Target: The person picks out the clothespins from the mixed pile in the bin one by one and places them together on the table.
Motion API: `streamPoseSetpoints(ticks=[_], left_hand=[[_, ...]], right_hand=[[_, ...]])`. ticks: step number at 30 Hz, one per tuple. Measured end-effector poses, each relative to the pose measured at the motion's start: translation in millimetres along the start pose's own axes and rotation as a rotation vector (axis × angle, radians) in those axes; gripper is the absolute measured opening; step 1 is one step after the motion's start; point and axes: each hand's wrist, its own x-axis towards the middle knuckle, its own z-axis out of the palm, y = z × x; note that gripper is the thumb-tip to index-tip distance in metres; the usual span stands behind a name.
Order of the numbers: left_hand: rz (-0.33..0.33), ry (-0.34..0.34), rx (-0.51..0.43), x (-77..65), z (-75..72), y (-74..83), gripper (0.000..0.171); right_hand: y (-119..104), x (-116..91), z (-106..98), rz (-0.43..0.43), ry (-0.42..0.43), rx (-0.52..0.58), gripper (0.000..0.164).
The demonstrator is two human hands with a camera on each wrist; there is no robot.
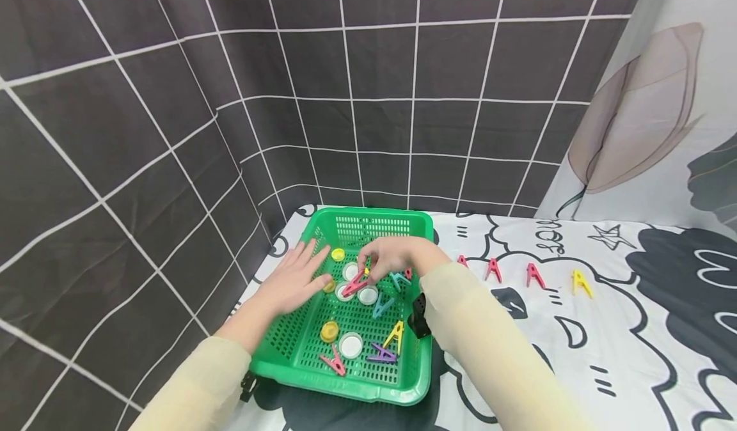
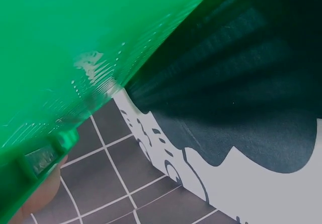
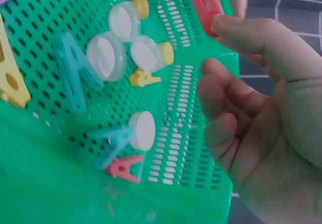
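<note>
My right hand [image 1: 397, 255] pinches a pinkish-red clothespin [image 1: 355, 284] between thumb and fingertips, above the green plastic basket [image 1: 345, 387]. In the right wrist view the clothespin [image 3: 205, 6] is at the top, partly cut off. My left hand [image 1: 290, 281] lies with straight, spread fingers over the basket's left rim and holds nothing. Below the hands, the basket contains teal clothespins [image 1: 382, 306], a yellow clothespin [image 1: 395, 336], a purple clothespin [image 1: 382, 353] and a pink clothespin [image 1: 334, 362]. White round discs in clear rims [image 1: 350, 346] and small yellow round pieces [image 1: 329, 331] lie among them.
To the basket's right, red clothespins [image 1: 534, 275] and one yellow clothespin [image 1: 581, 282] stand in a row on the white cloth [image 1: 610, 329] with black drawings. A dark curtain [image 1: 449, 124] with a white grid hangs behind and to the left.
</note>
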Motion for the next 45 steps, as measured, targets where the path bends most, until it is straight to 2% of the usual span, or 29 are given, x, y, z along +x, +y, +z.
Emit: streamPoseSetpoints(ticks=[6,12,21,29,39,45], left_hand=[[0.001,-0.001,-0.006,0.4,0.2,-1.0,0.068],[-0.013,-0.003,0.001,-1.8,-0.4,-3.2,0.067],[0.014,0.009,-0.011,0.1,-0.1,-1.7,0.068],[0.019,0.009,0.002,-0.4,-0.5,-0.7,0.068],[0.017,0.010,0.007,0.7,1.1,-1.5,0.069],[0.017,0.013,0.000,0.6,1.1,-0.1,0.068]], right_hand=[[10.5,-15.8,-14.1,-0.049,0.023,0.046,0.021],[26.2,-29.0,-17.8,-0.108,0.047,0.116,0.022],[57.1,-54.5,-18.9,-0.116,0.173,0.174,0.025],[82.6,-72.0,-16.8,-0.177,0.275,0.260,0.024],[108.4,-94.2,-9.1,-0.171,0.376,0.314,0.024],[122.6,-106.0,-4.6,-0.133,0.445,0.328,0.026]])
